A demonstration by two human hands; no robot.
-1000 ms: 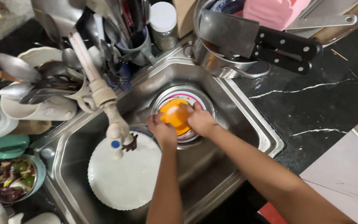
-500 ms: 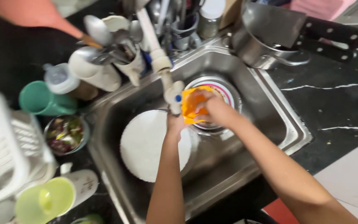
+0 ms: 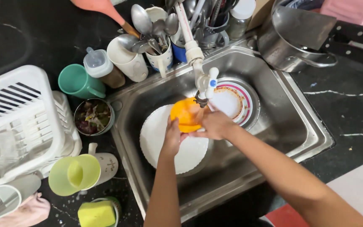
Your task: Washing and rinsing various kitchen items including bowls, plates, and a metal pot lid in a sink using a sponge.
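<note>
**Two hands hold an orange bowl under the tap**

The left hand (image 3: 172, 135) grasps the small round orange plastic bowl (image 3: 185, 114) at its lower left rim, with the fingers curled on the edge. The right hand (image 3: 214, 125) closes on the same bowl from the right side, the thumb on the rim. The bowl is smooth and shiny, and it sits directly below the spout of the white plastic tap (image 3: 202, 82), above the middle of the sink.

Under the bowl lies a large flat white plate (image 3: 160, 145) with a scalloped edge. Just beside it, to the right, rests a round white plate with a red and pink ring pattern (image 3: 240, 103). Both are inside the brushed stainless steel sink (image 3: 282, 122), which has rounded corners.

On the black stone counter with white veins (image 3: 349, 105) stands a steel pot (image 3: 282, 50). Left of the sink are a green plastic mug (image 3: 77, 82), a white ribbed dish rack (image 3: 17, 113) and a light green cup (image 3: 74, 174).
</note>
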